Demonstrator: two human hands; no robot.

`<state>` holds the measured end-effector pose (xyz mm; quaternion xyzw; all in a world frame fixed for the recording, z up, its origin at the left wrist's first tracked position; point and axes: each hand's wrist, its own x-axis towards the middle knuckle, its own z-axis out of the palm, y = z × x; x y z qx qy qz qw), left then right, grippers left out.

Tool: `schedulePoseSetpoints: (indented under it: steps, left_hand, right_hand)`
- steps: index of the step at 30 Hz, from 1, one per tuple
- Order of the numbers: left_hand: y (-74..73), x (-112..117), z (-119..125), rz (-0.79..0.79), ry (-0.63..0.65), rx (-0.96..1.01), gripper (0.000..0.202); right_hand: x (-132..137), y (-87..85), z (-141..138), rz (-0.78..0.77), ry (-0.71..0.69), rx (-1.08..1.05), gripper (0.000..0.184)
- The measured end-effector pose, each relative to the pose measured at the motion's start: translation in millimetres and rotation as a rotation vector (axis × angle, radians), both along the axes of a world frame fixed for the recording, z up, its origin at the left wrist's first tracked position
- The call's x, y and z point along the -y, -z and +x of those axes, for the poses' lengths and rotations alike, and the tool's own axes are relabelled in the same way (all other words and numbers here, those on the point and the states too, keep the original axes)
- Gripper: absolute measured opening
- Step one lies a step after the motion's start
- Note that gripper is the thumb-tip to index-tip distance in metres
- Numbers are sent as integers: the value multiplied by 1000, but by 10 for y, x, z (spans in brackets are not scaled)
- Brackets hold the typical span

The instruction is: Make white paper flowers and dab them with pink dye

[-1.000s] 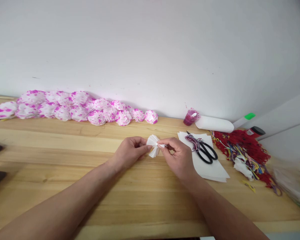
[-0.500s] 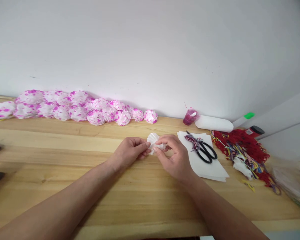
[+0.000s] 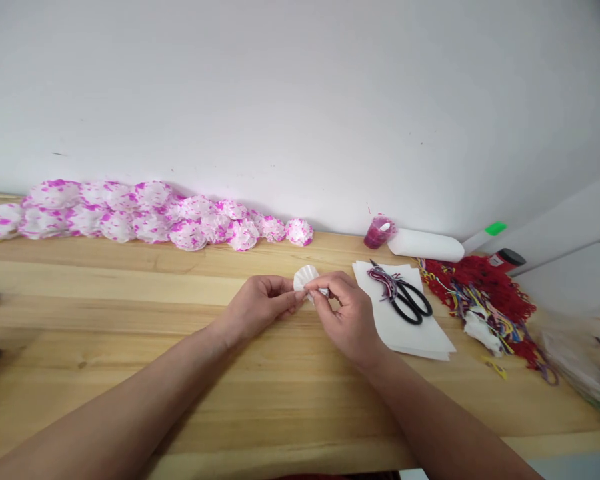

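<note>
A small white pleated paper fan [image 3: 306, 276] sits between both my hands, just above the wooden table [image 3: 180, 333]. My left hand [image 3: 260, 307] pinches its left side with thumb and fingers closed. From the right, my right hand [image 3: 347, 317] pinches the same paper, its fingers curled over the lower half and hiding it.
A row of pink-and-white paper flowers [image 3: 145, 217] lines the wall at the back left. To the right lie a stack of white paper sheets [image 3: 410, 320], black scissors [image 3: 410, 301], a pink cup [image 3: 377, 233], a white bottle [image 3: 427, 245] and a heap of red and coloured threads [image 3: 485, 300].
The paper fan, spread wide and low a second ago, is now bunched smaller between the fingers. My right hand has closed in over it and my view has shifted slightly.
</note>
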<state>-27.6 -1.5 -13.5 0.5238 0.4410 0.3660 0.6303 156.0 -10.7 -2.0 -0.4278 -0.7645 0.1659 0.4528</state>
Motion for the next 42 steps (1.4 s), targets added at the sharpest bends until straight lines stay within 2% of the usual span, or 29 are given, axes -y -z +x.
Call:
schedulePoseSetpoints:
  steps: [5, 13, 20, 25, 32, 38, 42]
  left_hand:
    - [-9, 17, -8, 60, -36, -96, 30]
    - [-131, 66, 0, 100, 31, -168, 28]
    - [-182, 75, 19, 131, -34, -224, 28]
    - [-171, 73, 22, 152, -59, -221, 25]
    - [-118, 68, 9, 154, 12, -198, 24]
    - [-132, 71, -9, 96, 63, -138, 23]
    - [-121, 63, -9, 26, 51, -63, 21]
  right_hand:
    - [12, -16, 2, 20, -11, 13, 22]
    - [62, -58, -8, 93, 33, 101, 15]
    - [26, -50, -16, 111, 62, 103, 15]
    - [53, -67, -24, 118, 41, 94, 16]
    - [56, -67, -33, 93, 97, 118, 13]
    - [57, -66, -18, 58, 90, 122, 16]
    - [47, -64, -20, 53, 86, 128, 16]
